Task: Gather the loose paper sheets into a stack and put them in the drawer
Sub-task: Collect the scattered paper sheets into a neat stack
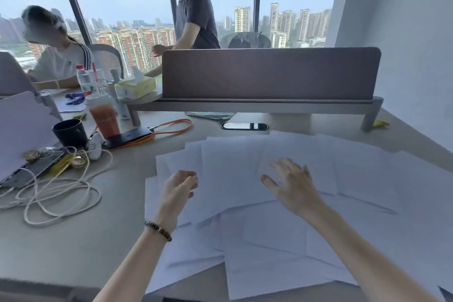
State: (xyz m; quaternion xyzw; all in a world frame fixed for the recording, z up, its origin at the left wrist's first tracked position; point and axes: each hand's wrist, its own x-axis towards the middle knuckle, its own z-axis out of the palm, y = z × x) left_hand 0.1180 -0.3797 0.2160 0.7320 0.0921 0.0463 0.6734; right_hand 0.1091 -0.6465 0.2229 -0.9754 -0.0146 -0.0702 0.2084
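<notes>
Several loose white paper sheets (282, 235) lie spread and overlapping across the desk (73, 240), from the middle to the right edge. My left hand (177, 190), with a beaded bracelet on its wrist, hovers over the sheets' left side, fingers loosely curled and holding nothing. My right hand (293, 185) is over the middle of the sheets with fingers spread and straight; whether it touches the paper is unclear. No drawer is in view.
A grey divider screen (269, 73) on a shelf bounds the desk's far side. At left sit a black mug (69, 132), an orange drink cup (105, 119), a phone with orange cable (128, 137), tangled white cables (58, 193) and a laptop. Two people are beyond.
</notes>
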